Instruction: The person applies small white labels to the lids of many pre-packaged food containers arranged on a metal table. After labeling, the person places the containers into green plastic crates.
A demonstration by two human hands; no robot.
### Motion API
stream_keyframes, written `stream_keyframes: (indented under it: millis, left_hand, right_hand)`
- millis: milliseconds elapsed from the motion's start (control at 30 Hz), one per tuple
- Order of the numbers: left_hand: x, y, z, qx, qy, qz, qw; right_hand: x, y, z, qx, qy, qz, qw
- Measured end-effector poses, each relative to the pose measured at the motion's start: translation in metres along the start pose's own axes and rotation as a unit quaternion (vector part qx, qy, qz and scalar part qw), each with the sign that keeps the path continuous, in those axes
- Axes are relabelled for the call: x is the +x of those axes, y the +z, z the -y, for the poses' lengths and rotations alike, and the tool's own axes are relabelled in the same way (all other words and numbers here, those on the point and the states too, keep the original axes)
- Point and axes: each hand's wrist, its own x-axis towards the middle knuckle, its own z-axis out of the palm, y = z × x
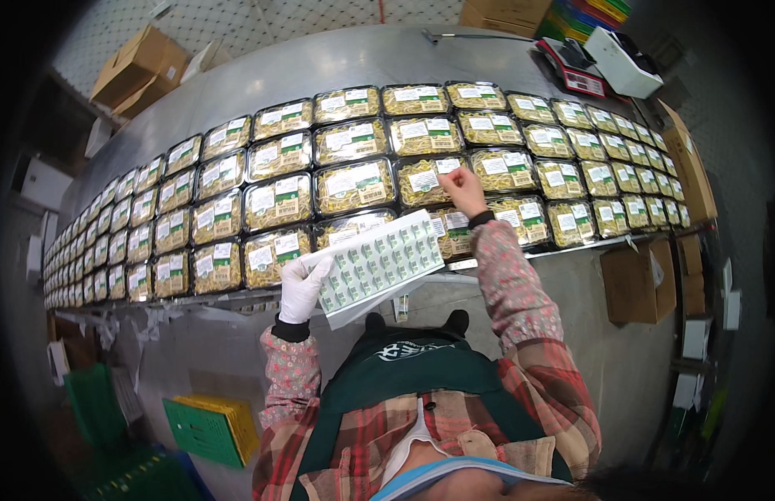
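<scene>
My left hand, in a white glove, grips the left end of a few sheets of small green-and-white stickers. The sheets are tilted over the near edge of the table and cover part of the front row. My bare right hand is over a black plastic tray of bean sprouts in the second row from me. Its fingertips are bunched at the tray's film lid, beside a white label. Whether a sticker is between them is hidden. The neighbouring sprout tray bears white labels and a green-and-beige one.
Rows of similar trays span the steel table. At the back right are a red scale and a white box. Cardboard boxes stand below right, and green and yellow crates on the floor at left.
</scene>
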Motion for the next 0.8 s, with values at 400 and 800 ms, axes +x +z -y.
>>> stream_keyframes:
  millis: [400,800]
  left_hand:
    - [-0.003,0.224,-0.005,-0.163,0.013,-0.024,0.986]
    - [0.014,0.327,0.019,-0.219,-0.032,-0.004,0.975]
  right_hand:
    - [-0.088,-0.196,0.024,0.167,-0.063,0.225,0.958]
    - [-0.106,-0.281,-0.028,0.202,-0.055,0.143,0.967]
